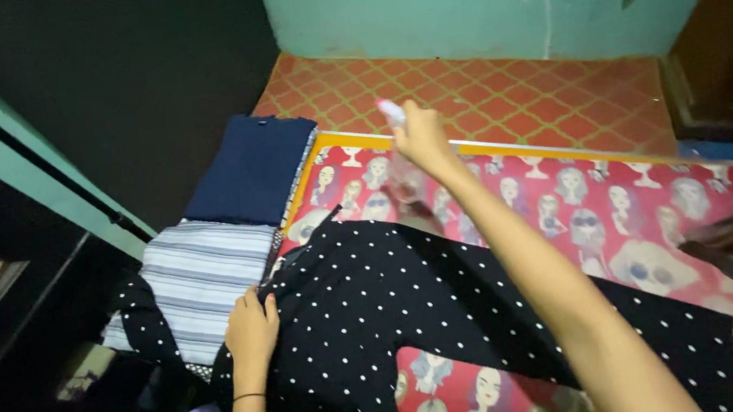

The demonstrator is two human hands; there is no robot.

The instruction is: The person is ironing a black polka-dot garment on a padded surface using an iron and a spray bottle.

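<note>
- My left hand [252,328] lies flat, fingers spread and together with the cloth, pressing the waist end of the black dotted trousers [415,311]; it grips nothing.
- My right hand [419,138] is raised past the trousers, fingers clamped round a small clear spray bottle [393,113] with a pale top, which is blurred, so I cannot tell which way its nozzle faces.
- The trousers lie under and between my hands on the red printed sheet [615,205], one leg running off to the right of my right arm.
- Risk, as I judge it: spray could drift beyond the trousers onto the sheet, or onto the striped folded cloth [200,280] just left of my left hand, and wet what should stay dry.
- Risk: the bottle looks slick and is held only by the fingers; a loose grip could drop it on the fabric.
- Risk: if my left palm slides, the thin cloth may bunch into creases.
- Materials: the trousers look soft, thin and limp, black with small white dots; the sheet is smooth, with cartoon faces and a yellow border.
- The striped cloth is grey and white, folded square; beyond it lies a dark blue folded garment [252,168], plain and matte.
- The floor [501,98] past my right hand is orange with a lattice pattern.
</note>
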